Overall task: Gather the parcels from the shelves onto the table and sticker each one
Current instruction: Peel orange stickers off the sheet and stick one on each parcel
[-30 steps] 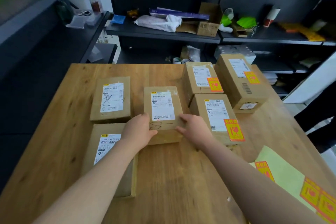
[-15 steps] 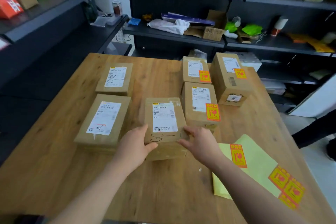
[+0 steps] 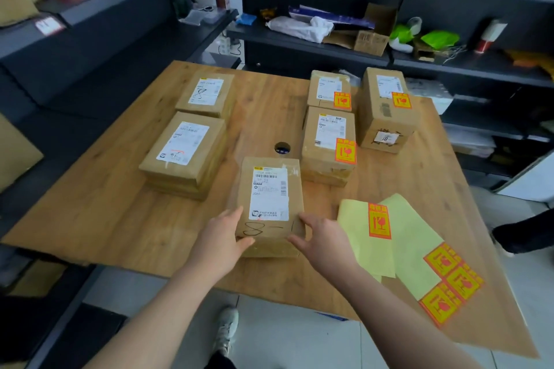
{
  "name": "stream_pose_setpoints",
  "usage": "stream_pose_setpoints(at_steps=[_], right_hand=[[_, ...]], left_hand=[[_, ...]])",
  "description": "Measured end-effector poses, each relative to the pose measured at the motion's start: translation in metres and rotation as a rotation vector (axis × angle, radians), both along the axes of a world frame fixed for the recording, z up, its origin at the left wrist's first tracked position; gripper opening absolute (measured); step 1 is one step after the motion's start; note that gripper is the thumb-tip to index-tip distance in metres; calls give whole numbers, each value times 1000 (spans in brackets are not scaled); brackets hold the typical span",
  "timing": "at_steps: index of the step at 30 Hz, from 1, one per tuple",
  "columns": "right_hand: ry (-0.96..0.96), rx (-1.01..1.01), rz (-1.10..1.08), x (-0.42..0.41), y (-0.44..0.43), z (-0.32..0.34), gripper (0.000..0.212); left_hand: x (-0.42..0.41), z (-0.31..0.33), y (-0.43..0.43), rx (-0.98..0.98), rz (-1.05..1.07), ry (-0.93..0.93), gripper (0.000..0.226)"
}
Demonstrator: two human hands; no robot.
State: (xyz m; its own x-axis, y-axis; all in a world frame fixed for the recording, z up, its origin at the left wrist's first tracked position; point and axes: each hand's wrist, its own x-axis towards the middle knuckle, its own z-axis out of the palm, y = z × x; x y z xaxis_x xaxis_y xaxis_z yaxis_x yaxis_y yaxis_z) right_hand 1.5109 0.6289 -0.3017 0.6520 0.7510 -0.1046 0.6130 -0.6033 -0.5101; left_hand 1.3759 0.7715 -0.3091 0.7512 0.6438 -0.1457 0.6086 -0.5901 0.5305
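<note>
On the wooden table (image 3: 120,219) lies a brown parcel (image 3: 271,189) with a white label and "8-1" handwritten at its near end. My left hand (image 3: 221,237) grips its near left corner and my right hand (image 3: 323,240) grips its near right corner. It carries no orange sticker. Just right of it lie yellow backing sheets (image 3: 413,237) with several orange fragile stickers. Three parcels at the back right (image 3: 328,135) (image 3: 329,90) (image 3: 386,111) bear orange stickers. Two parcels on the left (image 3: 184,144) (image 3: 207,93) have only white labels.
A round cable hole (image 3: 282,148) sits in the table just beyond the held parcel. Dark shelves (image 3: 314,45) along the back and left hold bags, boxes and more cartons. Another person's leg (image 3: 527,231) stands at the right. My shoe (image 3: 227,329) shows below the table edge.
Both hands have drawn the "8-1" parcel toward the near table edge, away from the other parcels. The view has pulled back, and the sticker sheets now lie beside the parcel.
</note>
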Motion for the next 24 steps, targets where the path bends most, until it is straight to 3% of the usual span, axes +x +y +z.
stream_pose_setpoints(at_steps=[8, 15, 18, 24], right_hand=[[-10, -37, 67, 4, -12, -12, 42], [-41, -159, -93, 51, -61, -23, 47], [-38, -265, -134, 71, -88, -37, 48], [-25, -390, -54, 88, -117, -61, 51]], left_hand=[[-4, -2, -17, -5, -12, 45, 62], [37, 12, -45, 194, -44, -92, 51], [70, 12, -70, 149, -162, -131, 47], [121, -24, -111, 18, -331, 66, 35]])
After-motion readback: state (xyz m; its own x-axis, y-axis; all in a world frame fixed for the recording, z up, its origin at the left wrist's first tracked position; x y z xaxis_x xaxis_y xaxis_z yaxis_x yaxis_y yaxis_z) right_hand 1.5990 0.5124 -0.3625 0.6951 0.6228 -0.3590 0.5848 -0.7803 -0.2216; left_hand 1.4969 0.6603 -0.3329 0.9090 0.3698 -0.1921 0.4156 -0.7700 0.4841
